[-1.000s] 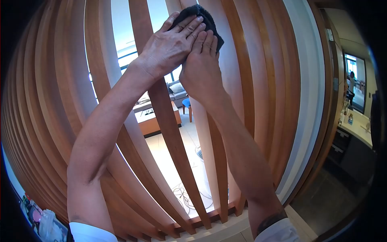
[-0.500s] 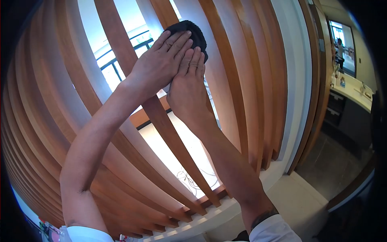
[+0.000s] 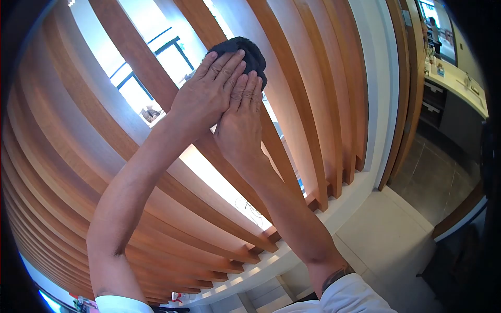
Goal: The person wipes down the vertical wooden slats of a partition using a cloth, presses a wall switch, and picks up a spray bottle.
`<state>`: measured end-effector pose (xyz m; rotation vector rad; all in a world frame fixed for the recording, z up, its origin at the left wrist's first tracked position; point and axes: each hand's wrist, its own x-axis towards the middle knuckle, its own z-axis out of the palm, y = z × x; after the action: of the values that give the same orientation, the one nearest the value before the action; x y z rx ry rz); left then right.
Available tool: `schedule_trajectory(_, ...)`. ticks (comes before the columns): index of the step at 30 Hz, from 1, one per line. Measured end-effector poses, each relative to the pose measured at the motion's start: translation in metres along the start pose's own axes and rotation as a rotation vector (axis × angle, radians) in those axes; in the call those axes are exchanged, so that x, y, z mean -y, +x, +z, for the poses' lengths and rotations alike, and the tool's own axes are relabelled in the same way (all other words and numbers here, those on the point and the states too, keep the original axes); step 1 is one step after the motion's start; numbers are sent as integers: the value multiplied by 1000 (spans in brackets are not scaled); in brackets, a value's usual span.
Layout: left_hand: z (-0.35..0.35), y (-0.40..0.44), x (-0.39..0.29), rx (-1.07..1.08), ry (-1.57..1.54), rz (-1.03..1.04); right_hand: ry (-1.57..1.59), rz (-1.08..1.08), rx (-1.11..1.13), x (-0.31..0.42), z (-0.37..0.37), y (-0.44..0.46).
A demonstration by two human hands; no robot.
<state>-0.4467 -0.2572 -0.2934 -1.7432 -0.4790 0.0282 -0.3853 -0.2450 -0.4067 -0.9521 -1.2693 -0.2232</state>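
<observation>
A dark, fuzzy cloth lies folded against a brown wooden slat in the upper middle of the view. My left hand is on the cloth, its straight fingers laid together over the near side. Close beside it, partly under the left fingers, my right hand presses on the cloth's lower part. Both arms are stretched up and forward. The thumbs and the cloth's underside are hidden behind the hands.
More tall slats stand left and right, with bright gaps between them. A white ledge runs along their foot. To the right are a doorway and a counter. A red-and-white spray bottle stands low down.
The view has tilted and turned slightly, showing more of the floor and ledge. My hands and the cloth sit slightly lower in the picture, still together on the slat.
</observation>
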Motion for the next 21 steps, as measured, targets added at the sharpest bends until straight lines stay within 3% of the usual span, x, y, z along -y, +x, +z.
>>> schedule_trajectory(21,6,-8,-80,58,-152,21,-41,134,94,-34,-17,-75)
